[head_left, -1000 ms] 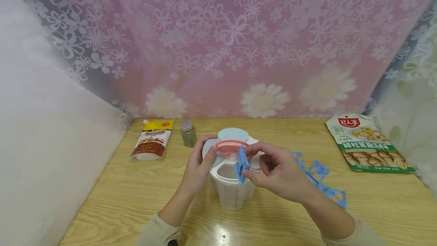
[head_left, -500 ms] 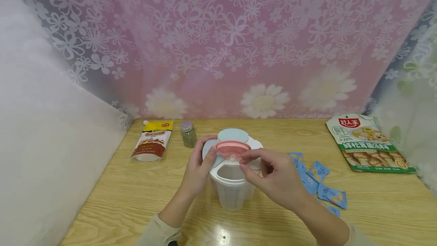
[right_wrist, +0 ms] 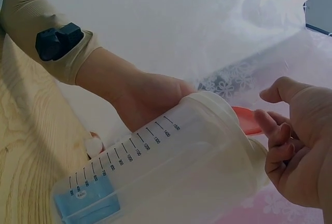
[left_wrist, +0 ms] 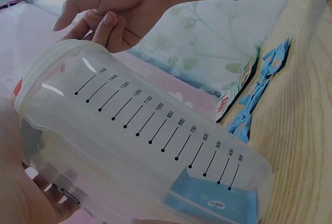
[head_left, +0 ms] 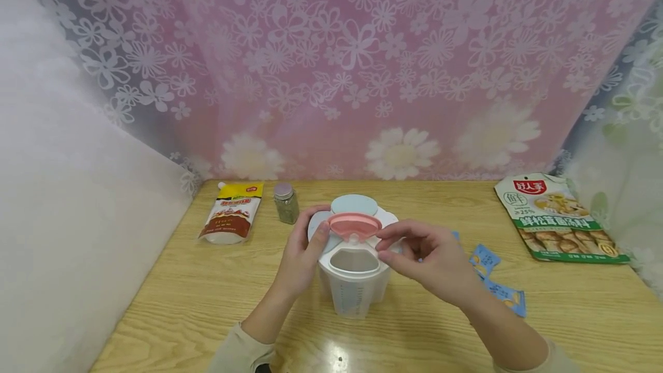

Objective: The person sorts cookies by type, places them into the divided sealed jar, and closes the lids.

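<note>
A clear plastic storage container (head_left: 352, 295) with several lidded compartments stands upright on the table in the head view. Its pink flap (head_left: 354, 225) is raised, exposing the front opening. My left hand (head_left: 303, 252) grips the container's left side near the top, thumb over the grey-blue lid. Close to the opening's right edge hovers my right hand (head_left: 430, 255), thumb and forefinger apart, holding nothing. Inside the container, a blue snack packet (left_wrist: 212, 198) lies at the bottom in the left wrist view; the right wrist view also shows this packet (right_wrist: 88, 200).
Several blue packets (head_left: 505, 295) lie on the table to the right, partly behind my right arm. A large mushroom-seasoning pouch (head_left: 561, 220) is at the far right. Back left stand a spouted pouch (head_left: 230, 214) and a small glass jar (head_left: 286, 206).
A second ago my right hand pinched a blue packet over the opening. It has let the packet go and drawn slightly right. My left hand stays in place.
</note>
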A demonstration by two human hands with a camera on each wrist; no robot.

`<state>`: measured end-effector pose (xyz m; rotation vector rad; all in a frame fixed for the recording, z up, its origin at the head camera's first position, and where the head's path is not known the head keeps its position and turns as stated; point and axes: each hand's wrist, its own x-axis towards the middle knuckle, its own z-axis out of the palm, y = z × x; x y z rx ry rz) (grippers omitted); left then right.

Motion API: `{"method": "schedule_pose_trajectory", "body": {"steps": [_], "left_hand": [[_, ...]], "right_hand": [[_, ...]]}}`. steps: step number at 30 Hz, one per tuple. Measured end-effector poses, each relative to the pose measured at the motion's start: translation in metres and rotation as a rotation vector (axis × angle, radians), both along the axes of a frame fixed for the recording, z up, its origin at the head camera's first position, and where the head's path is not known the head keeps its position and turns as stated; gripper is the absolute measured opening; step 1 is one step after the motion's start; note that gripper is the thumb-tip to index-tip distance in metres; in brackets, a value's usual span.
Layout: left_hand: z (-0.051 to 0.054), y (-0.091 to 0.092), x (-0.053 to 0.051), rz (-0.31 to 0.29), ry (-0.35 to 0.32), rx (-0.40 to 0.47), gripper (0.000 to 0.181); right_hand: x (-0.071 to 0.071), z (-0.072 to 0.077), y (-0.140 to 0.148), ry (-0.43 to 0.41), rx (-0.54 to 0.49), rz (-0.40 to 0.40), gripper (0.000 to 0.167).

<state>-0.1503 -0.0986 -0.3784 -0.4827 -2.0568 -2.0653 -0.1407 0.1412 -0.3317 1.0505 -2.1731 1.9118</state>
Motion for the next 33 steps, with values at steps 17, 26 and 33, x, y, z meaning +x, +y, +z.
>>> {"method": "schedule_pose_trajectory", "body": {"steps": [17,26,33], "left_hand": [[-0.001,-0.001,-0.002,-0.001,0.014,-0.010,0.034],[-0.001,0.000,-0.001,0.003,0.021,-0.005,0.034],[-0.001,0.001,0.001,0.005,0.014,0.000,0.035]], "right_hand": [[-0.012,-0.021,0.046,-0.157,-0.086,0.096,0.034],[-0.021,-0.032,0.067,-0.168,-0.018,0.058,0.034],[-0.028,-0.047,0.079,-0.207,0.048,0.023,0.031]]}}
